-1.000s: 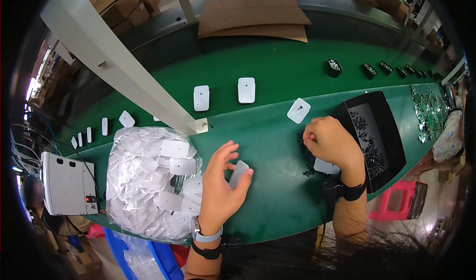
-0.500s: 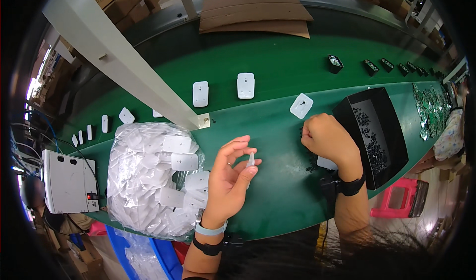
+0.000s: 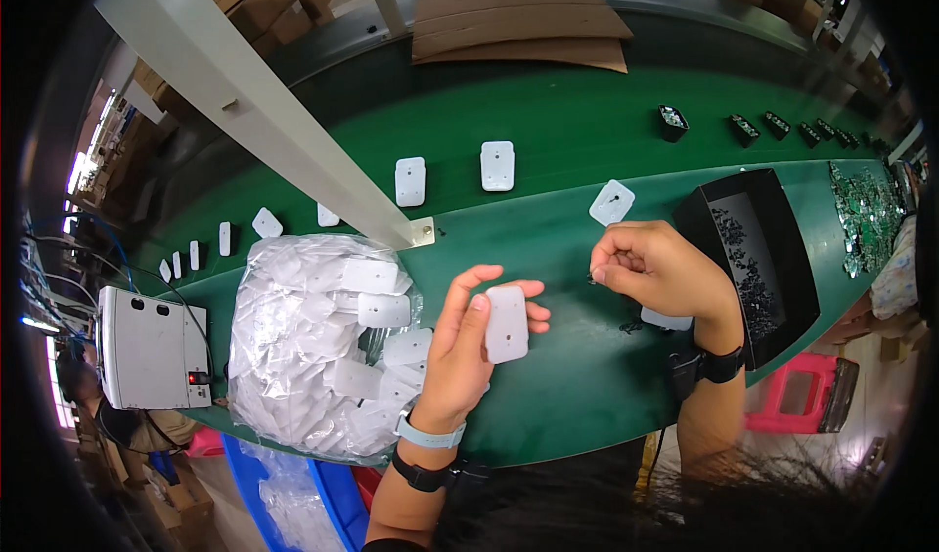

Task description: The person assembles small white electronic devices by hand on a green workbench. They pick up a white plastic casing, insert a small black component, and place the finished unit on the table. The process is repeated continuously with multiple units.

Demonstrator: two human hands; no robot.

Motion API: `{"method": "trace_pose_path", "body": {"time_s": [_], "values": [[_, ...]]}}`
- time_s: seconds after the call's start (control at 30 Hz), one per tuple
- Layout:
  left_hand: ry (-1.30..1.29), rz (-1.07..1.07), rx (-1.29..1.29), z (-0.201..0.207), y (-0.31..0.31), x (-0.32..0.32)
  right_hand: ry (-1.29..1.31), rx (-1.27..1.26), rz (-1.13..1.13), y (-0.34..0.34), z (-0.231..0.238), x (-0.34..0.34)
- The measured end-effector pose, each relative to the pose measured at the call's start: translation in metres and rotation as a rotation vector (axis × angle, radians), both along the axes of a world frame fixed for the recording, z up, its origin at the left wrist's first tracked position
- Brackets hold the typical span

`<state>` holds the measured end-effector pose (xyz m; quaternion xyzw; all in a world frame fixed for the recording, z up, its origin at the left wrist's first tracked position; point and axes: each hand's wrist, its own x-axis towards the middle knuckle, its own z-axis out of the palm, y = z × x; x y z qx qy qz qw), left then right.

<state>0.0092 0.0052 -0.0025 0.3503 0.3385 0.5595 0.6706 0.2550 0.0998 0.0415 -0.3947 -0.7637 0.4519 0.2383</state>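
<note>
My left hand (image 3: 452, 361) grips a white plastic cover (image 3: 507, 327) by its edge, thumb against the near side. Its broad face, with a small hole toward one end, is turned up. To the right, my right hand (image 3: 670, 273) is closed in a pinch, and a tiny black piece (image 3: 592, 279) shows at the fingertips. Just beyond that hand lies another white cover (image 3: 611, 203) with a black bit on it. Under my right wrist a further white cover (image 3: 668, 319) is mostly hidden, beside a few loose black pieces (image 3: 632, 327).
A clear plastic bag (image 3: 284, 356) heaped with white covers stands at left, beside a white machine (image 3: 152, 347). At right is a black box (image 3: 797, 259) holding small black pieces. Covers (image 3: 411, 182) and black housings (image 3: 673, 123) line the green belt (image 3: 567, 112); a post (image 3: 264, 122) rises there.
My left hand has turned the cover from edge-on to face-up. My right hand has rolled from a fist to a fingertip pinch showing the tiny black piece. The whole view has shifted slightly.
</note>
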Motion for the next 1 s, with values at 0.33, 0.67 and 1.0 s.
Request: {"method": "trace_pose_path", "body": {"time_s": [0.33,0.67,1.0], "values": [[0.096,-0.011,-0.013,-0.004,0.0,0.003,-0.223,0.08,-0.034,0.008,-0.011,0.002],[0.076,-0.053,0.01,-0.008,0.001,0.004,-0.309,0.062,-0.047,0.01,-0.017,0.007],[-0.129,0.002,0.131,-0.01,0.001,0.008,-0.024,0.083,0.147,-0.012,0.009,-0.023]]}}
